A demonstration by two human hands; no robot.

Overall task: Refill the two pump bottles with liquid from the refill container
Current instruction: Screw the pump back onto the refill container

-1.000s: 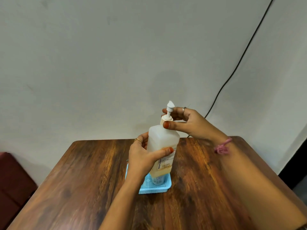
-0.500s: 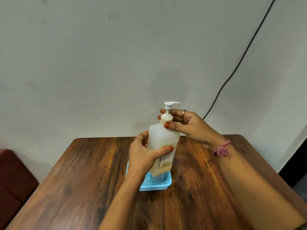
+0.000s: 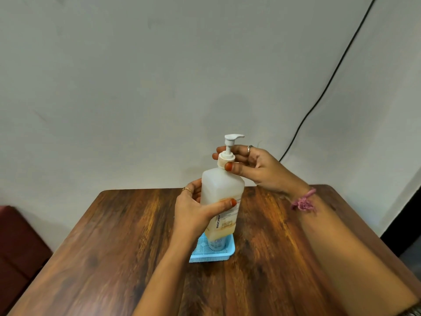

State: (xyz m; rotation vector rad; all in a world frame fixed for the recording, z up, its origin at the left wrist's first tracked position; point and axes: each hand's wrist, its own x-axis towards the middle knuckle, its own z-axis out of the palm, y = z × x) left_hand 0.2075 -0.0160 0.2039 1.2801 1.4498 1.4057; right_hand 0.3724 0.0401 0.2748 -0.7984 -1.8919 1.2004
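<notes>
I hold a tall pump bottle (image 3: 222,197) upright in front of me, above a small light-blue mesh tray (image 3: 224,255) that sits on the table. My left hand (image 3: 197,212) grasps the body of the bottle, with the thumb across the front over the printed label and the other fingers behind it. My right hand (image 3: 257,166) pinches the pale collar (image 3: 224,159) at the neck of the bottle between the thumb in front and the fingers behind. The white pump head (image 3: 232,139) stands above the collar, and its spout points to the right. The bottle is translucent, and a yellowish liquid fills only its lower part. Under the bottle, inside the tray, I see part of a smaller bluish container (image 3: 216,244), but most of it is hidden and I cannot tell what it is.

The table (image 3: 114,236) is dark brown wood with a strong grain and rounded far corners, and it stands against a plain light-grey wall (image 3: 136,87). A thin black cable (image 3: 328,85) runs down the wall on the right side, from the top to a place behind my right hand. At the left edge, lower than the table, there is a dark red seat (image 3: 16,252). On my right wrist I wear a pink thread band (image 3: 304,201).
</notes>
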